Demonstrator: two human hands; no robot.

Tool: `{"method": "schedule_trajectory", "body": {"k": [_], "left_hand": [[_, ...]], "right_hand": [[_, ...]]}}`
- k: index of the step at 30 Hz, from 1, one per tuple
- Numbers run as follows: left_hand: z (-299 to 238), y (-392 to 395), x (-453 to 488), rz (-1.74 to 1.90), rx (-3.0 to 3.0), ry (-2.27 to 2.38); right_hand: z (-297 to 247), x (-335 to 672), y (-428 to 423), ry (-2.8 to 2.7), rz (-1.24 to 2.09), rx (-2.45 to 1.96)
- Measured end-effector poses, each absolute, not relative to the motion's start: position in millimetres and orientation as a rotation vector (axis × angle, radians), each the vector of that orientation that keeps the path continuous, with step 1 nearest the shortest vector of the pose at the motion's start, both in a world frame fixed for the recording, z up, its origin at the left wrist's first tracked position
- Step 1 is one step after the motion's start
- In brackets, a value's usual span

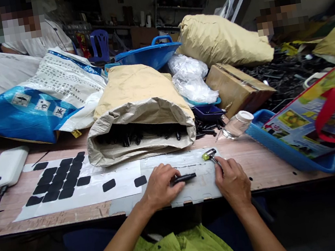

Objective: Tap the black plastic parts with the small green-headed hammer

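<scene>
My left hand (pixel 162 185) is closed on a short black tube-like part (pixel 184 178), which points right, low over a grey-white mat (pixel 197 191). In my right hand (pixel 233 180) is a small mallet (pixel 209 155) with a yellow-green face and a metal head. Its head sits above the mat's right part, and its dark handle runs back under the palm. Beyond both hands an open paper sack (pixel 136 88) lies on its side, mouth toward me, with many black parts inside. Left of my left hand, black rounded-square pads (pixel 53 186) lie on a white sheet (pixel 99 195).
A white power bank (pixel 5 169) with a cable lies far left. To the right are a clear jar (pixel 238 125), a blue tray (pixel 285 145) with a colourful bag (pixel 327 113), and a cardboard box (pixel 238 89). Plastic sacks fill the back left. Two people sit beyond.
</scene>
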State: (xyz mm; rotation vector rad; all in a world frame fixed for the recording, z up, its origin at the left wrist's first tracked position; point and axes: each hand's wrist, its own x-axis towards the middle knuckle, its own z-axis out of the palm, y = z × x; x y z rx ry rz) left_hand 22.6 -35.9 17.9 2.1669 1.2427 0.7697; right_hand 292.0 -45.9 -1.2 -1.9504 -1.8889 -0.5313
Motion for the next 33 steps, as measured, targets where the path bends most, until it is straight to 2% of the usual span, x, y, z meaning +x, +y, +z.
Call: {"method": "schedule_trajectory", "body": {"k": [6, 15, 17, 20, 25, 29, 31, 33], "left_hand": [[24.9, -104.5, 22.3, 0.45, 2.143, 0.757], [-71.6, -125.2, 5.9, -0.093, 1.714, 1.389], [-66.8, -126.1, 4.9, -0.134, 1.714, 1.356], [-27.9, -122.0, 10.3, -0.109, 1.83, 1.124], [56.7, -65.6, 30.3, 0.235, 1.929, 0.663], [75.3, 25.0, 43.8, 0.625, 2.137, 1.14], [69.7, 69.2, 50.0, 0.625, 2.251, 1.445], [62.0, 103.1, 57.1, 0.523, 2.403, 1.55]], "right_hand": [[-2.5, 292.1, -45.1, -1.888, -0.534, -1.966], [-2.5, 291.8, -45.1, -1.89, -0.53, -1.956], [-2.6, 291.6, -45.1, -1.89, -0.528, -1.954], [-2.7, 291.4, -44.9, -1.887, -0.53, -1.951], [-2.3, 291.2, -45.3, -1.884, -0.538, -1.956], [-1.7, 290.8, -45.5, -1.881, -0.534, -1.957], [-1.6, 290.5, -45.3, -1.88, -0.536, -1.955], [-1.8, 290.3, -45.0, -1.881, -0.541, -1.952]]}}
